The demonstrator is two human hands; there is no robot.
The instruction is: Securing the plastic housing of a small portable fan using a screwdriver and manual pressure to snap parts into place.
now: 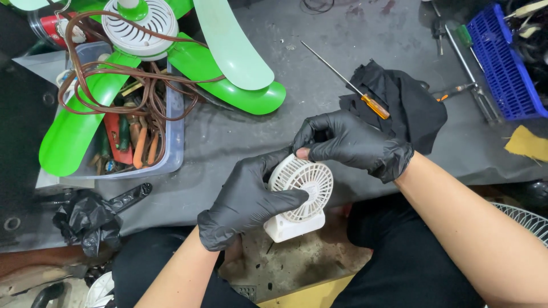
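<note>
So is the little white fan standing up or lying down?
Standing up. The small white fan has its base at the bottom, with the left hand and right hand gripping it.

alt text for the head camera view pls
Two black-gloved hands, left hand and right hand, hold a small white fan above a dark workbench. Nearby lie a screwdriver, a black cloth and green fan blades.

small white fan [301,197] partly covered by gloved hands, wire grille [528,219] cut by right edge, blue basket [502,63] cropped

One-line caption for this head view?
Black-gloved left hand and right hand grip a small white fan above a grey workbench.
</note>
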